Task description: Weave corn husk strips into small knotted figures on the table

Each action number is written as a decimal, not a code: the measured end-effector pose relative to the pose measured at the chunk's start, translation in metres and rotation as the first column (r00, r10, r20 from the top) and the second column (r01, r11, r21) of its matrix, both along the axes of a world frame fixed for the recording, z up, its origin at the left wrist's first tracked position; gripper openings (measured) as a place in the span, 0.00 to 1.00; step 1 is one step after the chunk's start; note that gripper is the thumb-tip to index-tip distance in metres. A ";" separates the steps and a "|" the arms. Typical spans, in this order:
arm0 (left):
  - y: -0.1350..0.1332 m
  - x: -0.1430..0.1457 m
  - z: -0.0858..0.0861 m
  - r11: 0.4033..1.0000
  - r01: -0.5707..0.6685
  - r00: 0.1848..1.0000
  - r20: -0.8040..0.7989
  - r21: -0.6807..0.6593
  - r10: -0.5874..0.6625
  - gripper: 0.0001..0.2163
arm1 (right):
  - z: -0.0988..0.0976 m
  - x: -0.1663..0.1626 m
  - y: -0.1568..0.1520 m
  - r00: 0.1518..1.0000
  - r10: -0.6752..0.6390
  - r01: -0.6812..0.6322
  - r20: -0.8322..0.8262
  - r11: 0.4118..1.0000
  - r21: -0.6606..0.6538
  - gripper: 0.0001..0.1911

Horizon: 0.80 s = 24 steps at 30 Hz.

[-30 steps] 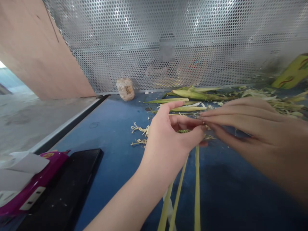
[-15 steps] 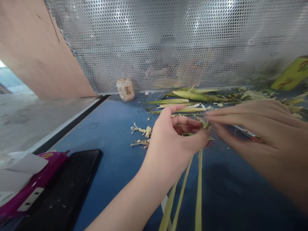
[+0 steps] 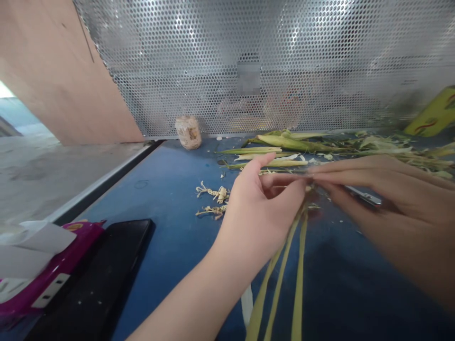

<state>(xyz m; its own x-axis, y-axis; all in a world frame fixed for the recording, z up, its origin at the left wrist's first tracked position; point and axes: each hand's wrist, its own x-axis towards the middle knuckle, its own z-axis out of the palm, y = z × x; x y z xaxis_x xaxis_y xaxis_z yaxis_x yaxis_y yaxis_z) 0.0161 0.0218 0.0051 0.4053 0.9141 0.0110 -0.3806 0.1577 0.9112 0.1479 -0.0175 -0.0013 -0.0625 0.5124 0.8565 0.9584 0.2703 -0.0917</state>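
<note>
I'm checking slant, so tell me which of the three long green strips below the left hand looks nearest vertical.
The rightmost green strip, running almost straight down; the middle strip and leftmost strip slant more strongly to the lower left.

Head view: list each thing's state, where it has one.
Green strips, straight, running out of frame
Left hand, pinched at the strips' top
Right hand, blurred, grip unclear
Woven pieces, lying, partly hidden
Green husks, lying loose
Metal tool, partly covered
Wrapped bundle, standing
Black slab, lying flat, specked
Magenta pack, partly out of frame

Glinting mesh panel (image 3: 280, 57), blurred right hand (image 3: 398, 201)
</note>
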 end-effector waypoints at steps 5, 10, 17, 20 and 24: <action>0.002 0.000 -0.001 0.999 0.014 0.999 0.033 0.028 -0.015 0.31 | -0.001 0.007 0.002 0.992 0.056 -0.060 0.114 0.998 0.033 0.06; 0.001 0.000 0.000 1.000 0.009 1.000 0.012 0.015 -0.009 0.32 | -0.002 0.006 0.004 0.994 0.069 -0.072 0.087 0.997 0.034 0.06; 0.002 -0.001 -0.001 0.999 0.001 1.000 0.016 0.053 -0.002 0.31 | -0.004 0.013 0.012 0.981 0.147 -0.163 0.130 0.979 0.120 0.04; 0.002 -0.001 0.000 0.998 -0.004 1.000 -0.014 0.057 0.005 0.29 | -0.004 0.015 0.015 0.977 0.154 -0.177 0.149 0.972 0.155 0.04; 0.002 -0.002 0.001 0.999 -0.023 0.999 -0.043 0.049 0.025 0.28 | -0.003 0.013 0.014 0.978 0.151 -0.168 0.145 0.979 0.112 0.03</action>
<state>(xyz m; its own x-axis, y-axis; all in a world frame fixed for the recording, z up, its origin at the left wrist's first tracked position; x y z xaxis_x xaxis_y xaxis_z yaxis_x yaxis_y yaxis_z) 0.0144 0.0236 0.0062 0.3839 0.9226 0.0381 -0.3436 0.1044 0.9333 0.1607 -0.0035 -0.0042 -0.2547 0.3773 0.8904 0.9031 0.4220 0.0795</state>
